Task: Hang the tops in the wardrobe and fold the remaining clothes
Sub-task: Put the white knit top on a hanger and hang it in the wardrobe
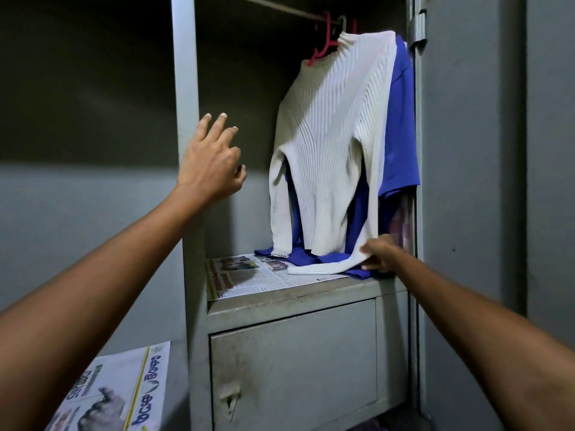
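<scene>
Lower-left newspaper (pixel 115 390): nearest the lens, flat on a lower shelf at bottom left, nothing on it.
Left hand (pixel 210 160): raised by the wardrobe's centre post (pixel 184 119), fingers spread loose, holding nothing.
Wardrobe shelf (pixel 311 290): lined with a second newspaper (pixel 245 272); blue hem and white sleeve end pooled on it.
Locker door (pixel 292 377): below the shelf, closed, small latch low on its left; contents hidden.
Rail (pixel 280 7): red hanger (pixel 323 45) plus at least one more hook bunched at the right end.
White ribbed top (pixel 333 135): hung in the compartment, front of the row, collar skewed toward the right.
Blue top (pixel 401 119): hung just behind it, pressed to the right wall.
Right hand (pixel 378 255): pinching the white sleeve end low on the right, at shelf level.
Step, judged: tidying the sleeve after hanging.
Doing it well: lay sleeve straight down, keep it off the shelf edge, steady hanger with free hand, no tug on the collar.
Risk: a pull could slide the knit off the hanger.
Remaining clothes: not in view.
</scene>
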`<state>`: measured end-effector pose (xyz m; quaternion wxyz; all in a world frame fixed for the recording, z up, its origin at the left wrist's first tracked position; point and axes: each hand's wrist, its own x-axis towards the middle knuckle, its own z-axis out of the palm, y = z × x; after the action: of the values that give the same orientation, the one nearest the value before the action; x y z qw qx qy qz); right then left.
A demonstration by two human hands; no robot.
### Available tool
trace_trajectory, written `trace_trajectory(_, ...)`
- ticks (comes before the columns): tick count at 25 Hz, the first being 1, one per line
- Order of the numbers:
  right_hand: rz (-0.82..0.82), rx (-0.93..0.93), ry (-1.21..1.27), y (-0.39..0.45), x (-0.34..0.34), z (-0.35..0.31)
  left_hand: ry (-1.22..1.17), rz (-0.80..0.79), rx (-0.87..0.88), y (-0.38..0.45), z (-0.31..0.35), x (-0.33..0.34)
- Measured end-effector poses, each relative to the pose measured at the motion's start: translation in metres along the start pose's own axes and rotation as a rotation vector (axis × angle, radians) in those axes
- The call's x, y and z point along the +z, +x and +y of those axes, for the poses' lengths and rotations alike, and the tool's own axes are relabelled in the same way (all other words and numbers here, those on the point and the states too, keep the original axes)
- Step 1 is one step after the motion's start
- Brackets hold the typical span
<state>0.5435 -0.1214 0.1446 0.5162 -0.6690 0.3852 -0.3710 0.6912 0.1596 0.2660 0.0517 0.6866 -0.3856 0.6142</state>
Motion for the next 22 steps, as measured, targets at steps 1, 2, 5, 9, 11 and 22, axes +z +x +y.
trace_trajectory(1,0.032,0.021,-0.030,0.006,-0.006,0.006,0.001,0.005,0.004,0.000,0.000,0.002)
trace_trajectory(2,0.052,0.027,-0.040,0.011,-0.010,0.010,0.004,0.011,0.007,0.000,0.000,0.003)
trace_trajectory(5,0.149,-0.035,-0.115,0.020,-0.012,0.015,0.029,0.022,-0.003,0.000,0.000,0.007)
trace_trajectory(9,0.189,-0.063,-0.211,0.011,-0.004,0.028,0.092,-0.035,0.019,0.000,0.000,0.006)
trace_trajectory(11,0.208,-0.064,-0.151,-0.002,-0.001,0.032,0.079,-0.071,0.030,-0.002,0.001,0.002)
trace_trajectory(22,0.356,-0.357,-0.120,-0.127,0.013,0.101,-0.936,-0.420,-0.105,-0.127,0.143,-0.010)
